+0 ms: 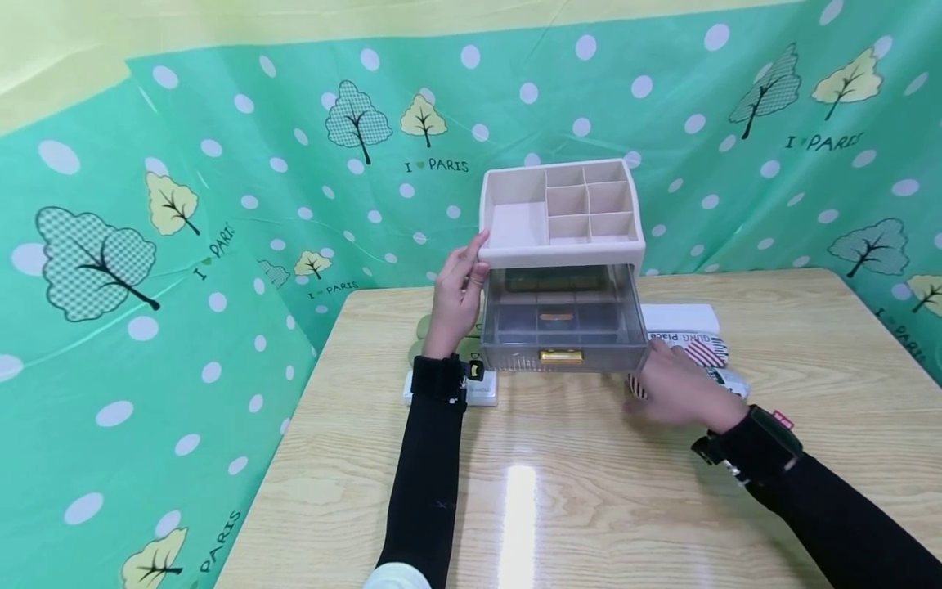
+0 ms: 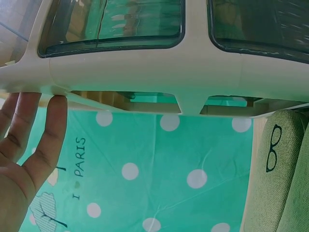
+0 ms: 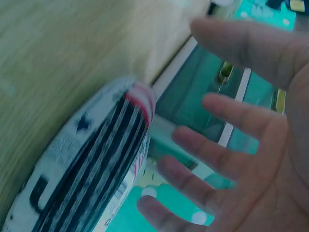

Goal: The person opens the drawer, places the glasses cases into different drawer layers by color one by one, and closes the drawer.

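A white desktop organizer (image 1: 559, 255) with top compartments stands towards the back of the table, its upper see-through drawer (image 1: 515, 357) pulled out by a gold handle side facing me. My left hand (image 1: 458, 298) touches the organizer's left side with straight fingers; in the left wrist view its fingertips (image 2: 58, 104) meet the white frame's edge. Close by the drawer's right front corner is my right hand (image 1: 684, 384), slightly blurred. Its fingers are spread and hold nothing in the right wrist view, beside a striped, rounded case (image 3: 99, 159).
Left of the organizer lie green fabric cases (image 2: 277, 159), one with a glasses print, and a white box (image 1: 482, 391). Printed rolls or cases (image 1: 708, 352) and a white item (image 1: 680, 317) lie on the right. A green dotted curtain (image 1: 412, 204) hangs behind the wooden table (image 1: 589, 491).
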The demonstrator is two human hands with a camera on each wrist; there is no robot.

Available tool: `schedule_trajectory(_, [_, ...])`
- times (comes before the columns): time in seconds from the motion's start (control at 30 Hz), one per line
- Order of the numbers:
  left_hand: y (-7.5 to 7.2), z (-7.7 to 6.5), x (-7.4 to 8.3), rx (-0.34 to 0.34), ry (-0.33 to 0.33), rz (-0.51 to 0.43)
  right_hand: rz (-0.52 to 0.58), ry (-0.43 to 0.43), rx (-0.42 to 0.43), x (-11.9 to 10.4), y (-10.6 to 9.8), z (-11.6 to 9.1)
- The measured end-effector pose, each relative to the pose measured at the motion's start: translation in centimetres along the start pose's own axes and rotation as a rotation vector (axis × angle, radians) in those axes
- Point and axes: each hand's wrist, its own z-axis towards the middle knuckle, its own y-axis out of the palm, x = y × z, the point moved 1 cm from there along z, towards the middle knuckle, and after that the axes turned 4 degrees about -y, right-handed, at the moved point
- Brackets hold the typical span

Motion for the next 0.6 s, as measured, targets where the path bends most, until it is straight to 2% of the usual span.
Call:
schedule_trajectory(0.23, [0.0,-0.1,0.2,-0.015,-0.018,0.009,-0.096,0.063,-0.114,2.4,-0.5,-0.8])
schedule_trajectory(0.6, [-0.1,0.0,0.1,-0.014,-0.014,0.008,-0.048,0.122,-0.152,4.3,-0.4,-1.7])
